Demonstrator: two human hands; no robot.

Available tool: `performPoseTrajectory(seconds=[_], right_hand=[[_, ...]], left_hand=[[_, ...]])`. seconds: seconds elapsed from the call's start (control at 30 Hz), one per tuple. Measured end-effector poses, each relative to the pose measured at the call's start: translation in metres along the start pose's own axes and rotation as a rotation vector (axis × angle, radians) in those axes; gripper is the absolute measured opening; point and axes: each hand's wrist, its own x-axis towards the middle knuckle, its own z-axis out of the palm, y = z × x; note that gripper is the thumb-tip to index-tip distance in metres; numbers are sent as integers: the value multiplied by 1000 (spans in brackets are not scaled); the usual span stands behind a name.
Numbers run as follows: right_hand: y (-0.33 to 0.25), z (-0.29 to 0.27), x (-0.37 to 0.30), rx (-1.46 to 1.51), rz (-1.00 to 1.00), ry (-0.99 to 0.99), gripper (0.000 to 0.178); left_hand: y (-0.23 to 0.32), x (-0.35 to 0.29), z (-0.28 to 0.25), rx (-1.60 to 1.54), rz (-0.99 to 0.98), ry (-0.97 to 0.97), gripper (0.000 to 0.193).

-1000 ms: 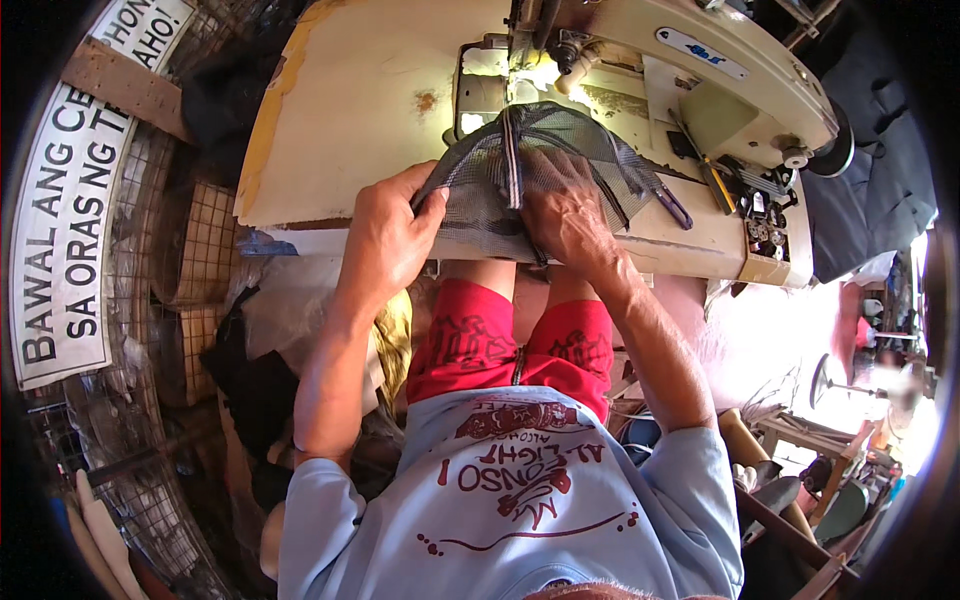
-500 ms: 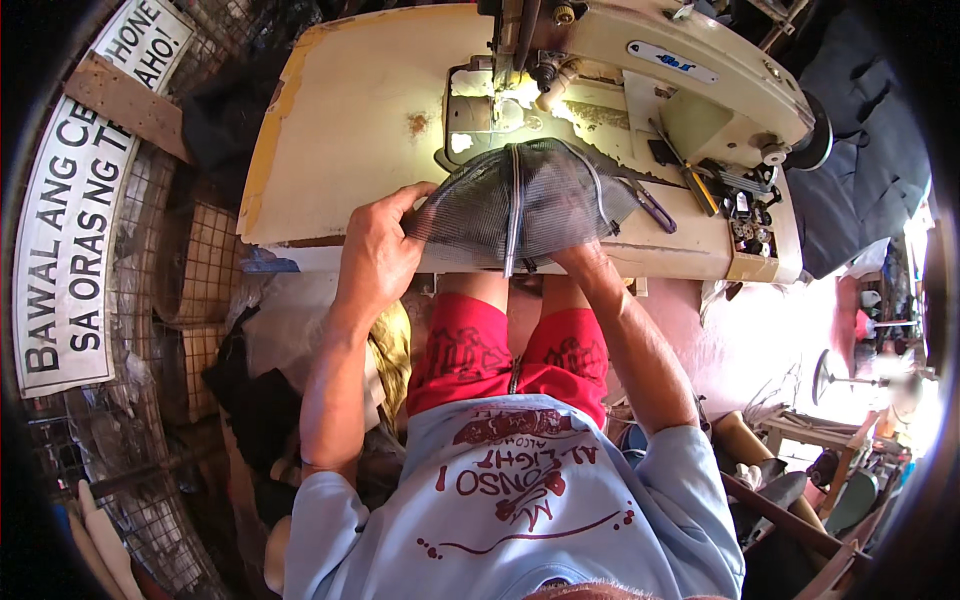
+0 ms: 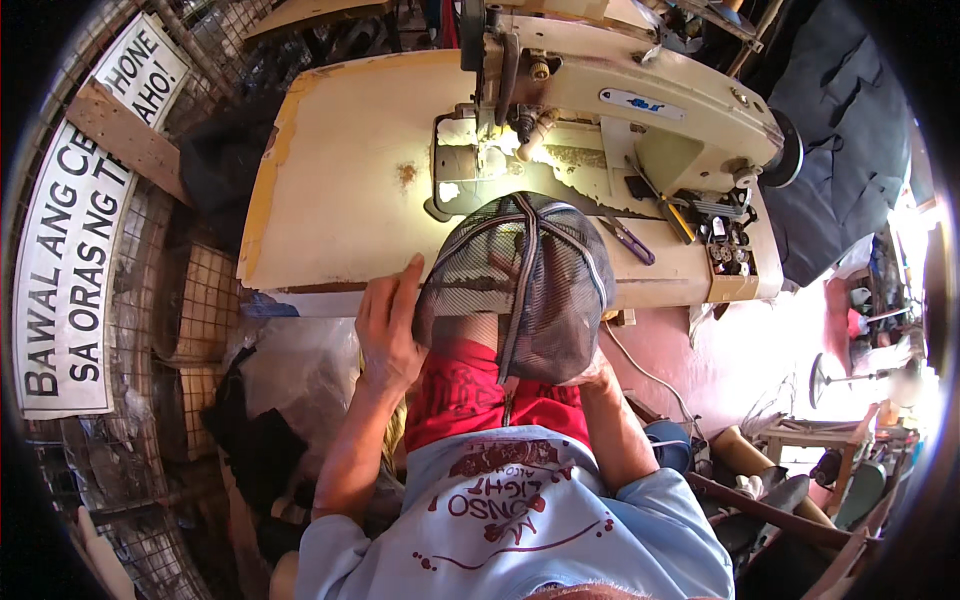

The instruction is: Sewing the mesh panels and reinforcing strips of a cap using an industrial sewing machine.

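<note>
A dark mesh cap crown [image 3: 560, 320], domed, with pale-edged seam bands crossing at its top, is held over my lap at the table's front edge. My left hand [image 3: 388, 325] is at its left rim, closed at the edge with the forefinger pointing up. My right hand [image 3: 597, 372] supports it from the lower right; most of those fingers are hidden behind or inside the mesh. Just beyond the cap stands a cream sewing machine [image 3: 660, 120], its needle area [image 3: 490, 160] brightly lit. No part of the cap is under the needle.
The worn cream sewing table [image 3: 340, 180] extends left. Purple-handled thread snips [image 3: 630, 242], a yellow-handled screwdriver [image 3: 678, 220] and a tray of bobbins [image 3: 732, 258] lie on its right side. Dark material [image 3: 835, 150] hangs at the far right; wire mesh [image 3: 205, 310] lines the left.
The cap has come nearer to me and tipped, so its domed top and crossing seams show. My right hand has drawn back toward my body, and my left hand has lowered.
</note>
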Motion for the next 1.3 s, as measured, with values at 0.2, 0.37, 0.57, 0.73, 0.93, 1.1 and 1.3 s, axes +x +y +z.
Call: performPoseTrajectory(seconds=[0.2,0.37,0.57,0.73,0.93,1.1,1.3], right_hand=[[14,10,-47,1152,272,78,72],[26,10,-68,1494,97,243,68],[3,4,-68,1468,303,336,79],[8,25,-65,1275,336,338,42],[19,40,-76,1221,398,466,12],[-4,32,-78,1222,269,479,19],[-27,19,-91,1036,394,317,36]], left_hand=[[-3,-37,20,-83,-328,-108,38],[-3,-55,27,-149,-396,-127,29],[2,-51,24,-391,-545,37,23],[4,-65,18,-1665,-1349,255,41],[28,-86,34,-2519,-1143,-28,65],[16,-102,25,-2333,-1046,-266,59],[-31,-147,-30,-1126,-1083,-1226,27]])
